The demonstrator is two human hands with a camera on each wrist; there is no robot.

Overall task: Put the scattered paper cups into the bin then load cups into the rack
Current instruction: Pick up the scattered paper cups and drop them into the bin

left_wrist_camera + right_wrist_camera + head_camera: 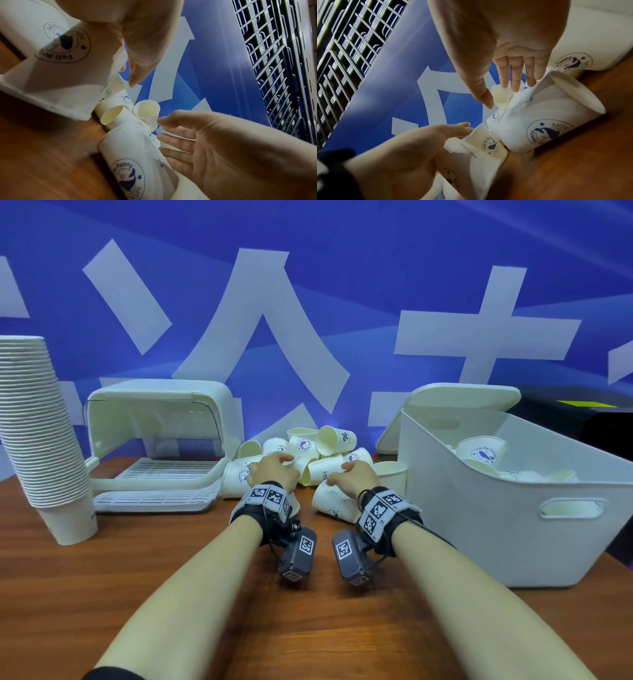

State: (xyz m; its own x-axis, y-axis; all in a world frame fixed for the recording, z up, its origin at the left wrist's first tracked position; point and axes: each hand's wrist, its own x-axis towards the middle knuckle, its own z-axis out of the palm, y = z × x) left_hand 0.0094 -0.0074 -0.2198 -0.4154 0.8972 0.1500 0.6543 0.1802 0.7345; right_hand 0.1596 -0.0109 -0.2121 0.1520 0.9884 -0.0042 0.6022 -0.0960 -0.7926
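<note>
Scattered paper cups (305, 460) sit in a loose heap at the back middle of the wooden table (171, 594), between the rack (161, 446) on the left and the bin (513, 508) on the right; most lie on their sides, mouths pointing different ways, a few propped on each other, printed with a round whale logo. Left hand (274, 470) is over the left side of the heap, fingers relaxed and spread, nothing gripped; in the left wrist view the fingers (175, 142) are straight, just beside a tipped cup (135, 162). Right hand (352, 475) is over the right side of the heap, also loose and holding nothing; in the right wrist view its fingertips (515, 81) hang just above the rim of a tipped cup (544, 115), contact unclear. Bin is white plastic with a slot handle, already has several cups inside, its lid (455, 402) leaning behind it against the backdrop. One cup stands just beside the bin's left wall. Rack is white with a raised clear cover and slatted tray, no cups on it. Tall nested cup stack (41, 440) stands at the far left edge, leaning slightly. Blue backdrop (308, 285) with large white characters closes off the back right behind the heap. Near half of the table is open wood under both forearms; gap between rack and bin is mostly filled by the heap.
</note>
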